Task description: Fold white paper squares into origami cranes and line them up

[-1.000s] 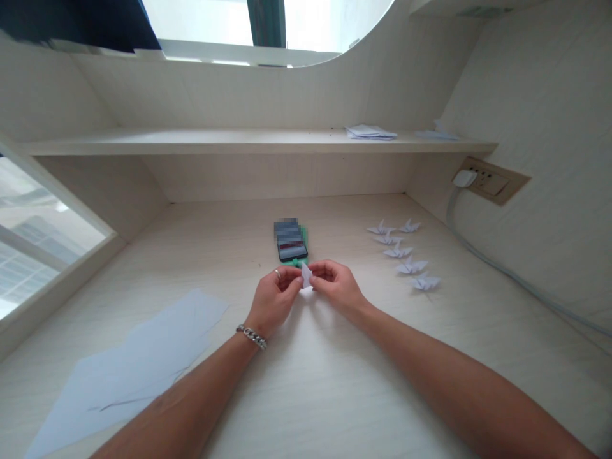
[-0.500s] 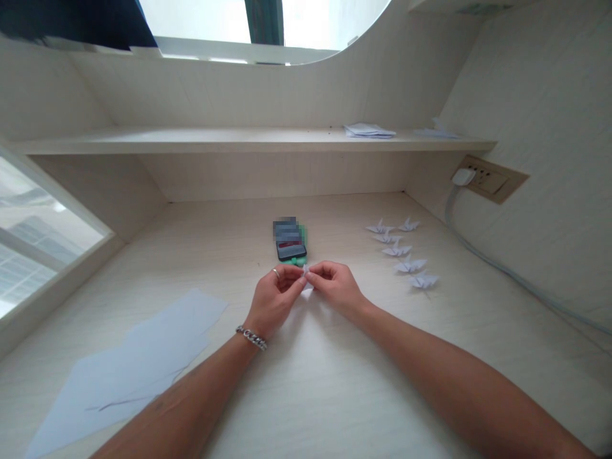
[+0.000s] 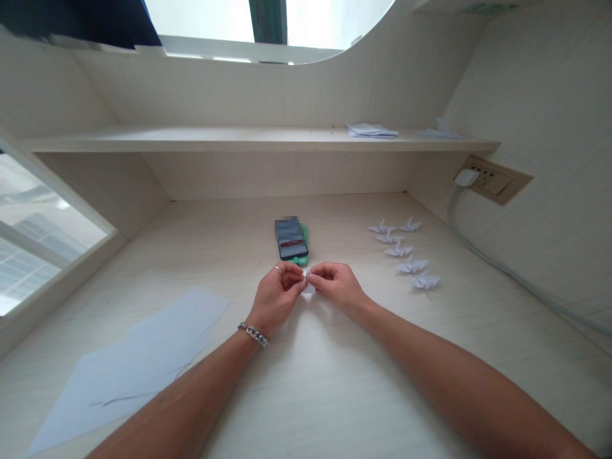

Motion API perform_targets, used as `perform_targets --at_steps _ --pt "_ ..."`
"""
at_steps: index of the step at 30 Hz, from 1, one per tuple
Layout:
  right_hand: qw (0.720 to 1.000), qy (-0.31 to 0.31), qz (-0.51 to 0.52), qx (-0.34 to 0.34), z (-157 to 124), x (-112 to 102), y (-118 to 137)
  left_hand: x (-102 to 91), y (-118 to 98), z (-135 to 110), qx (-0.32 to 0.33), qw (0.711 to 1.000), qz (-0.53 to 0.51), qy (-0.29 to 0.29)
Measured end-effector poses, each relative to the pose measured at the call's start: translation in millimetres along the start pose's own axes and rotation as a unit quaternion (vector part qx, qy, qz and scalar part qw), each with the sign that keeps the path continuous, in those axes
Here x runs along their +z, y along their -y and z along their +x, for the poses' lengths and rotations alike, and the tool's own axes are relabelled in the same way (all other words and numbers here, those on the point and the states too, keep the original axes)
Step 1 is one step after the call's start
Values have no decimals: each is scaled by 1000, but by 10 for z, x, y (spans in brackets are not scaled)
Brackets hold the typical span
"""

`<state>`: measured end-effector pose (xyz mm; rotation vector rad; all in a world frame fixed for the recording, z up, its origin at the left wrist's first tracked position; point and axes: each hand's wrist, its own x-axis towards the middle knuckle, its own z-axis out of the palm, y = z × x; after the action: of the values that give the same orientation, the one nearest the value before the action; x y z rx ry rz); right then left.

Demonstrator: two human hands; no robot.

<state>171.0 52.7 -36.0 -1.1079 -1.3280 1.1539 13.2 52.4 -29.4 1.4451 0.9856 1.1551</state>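
A small folded piece of white paper [image 3: 309, 289] is pinched between my two hands, low over the desk. My left hand [image 3: 278, 293], wearing a ring and a chain bracelet, grips its left side between thumb and fingers. On the other side my right hand [image 3: 337, 285] pinches it the same way. The fingers cover most of the paper, so its exact shape is hard to make out. Just beyond the hands lies a phone [image 3: 292, 247] with a green edge, its screen partly blurred. Several white paper cranes [image 3: 412, 266] stand to the right of my right hand.
Loose white paper sheets [image 3: 143, 357] lie on the left of the desk, partly under my left forearm. A shelf [image 3: 215, 135] crosses the back and carries folded paper [image 3: 371, 131]. On the right wall, a cable [image 3: 507, 271] runs from a socket [image 3: 497, 182].
Both hands stay at nearly the same place, still pinching the paper. A little more of the paper shows below the fingertips. The whole view has shifted slightly.
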Motion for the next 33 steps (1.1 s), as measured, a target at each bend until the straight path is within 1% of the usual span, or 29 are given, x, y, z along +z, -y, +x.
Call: perform_targets --at_steps 4,8,11,15,18,20,22,29,33 --pt "1000 9 -21 -14 -5 -22 27 9 -1 -6 -7 1000 0 9" --pt "1000 21 -12 -5 -7 -30 65 25 -14 -21 -12 1000 6 23" --pt "1000 14 -12 0 -5 -33 70 39 -18 -37 -9 999 9 33" --pt "999 27 27 25 -11 -39 58 50 -11 -54 2 1000 18 17" --pt "999 31 2 9 -24 -42 52 50 -1 -61 12 1000 24 5" --pt "999 26 -25 -6 -33 -44 44 48 7 -64 14 1000 25 6" --pt "999 24 -29 -7 -38 -48 31 44 18 -65 12 1000 26 6" --pt "999 31 21 21 -20 -68 -7 34 37 -70 2 1000 19 15" --pt "1000 17 -20 9 -15 -61 18 42 9 -71 -4 1000 14 23"
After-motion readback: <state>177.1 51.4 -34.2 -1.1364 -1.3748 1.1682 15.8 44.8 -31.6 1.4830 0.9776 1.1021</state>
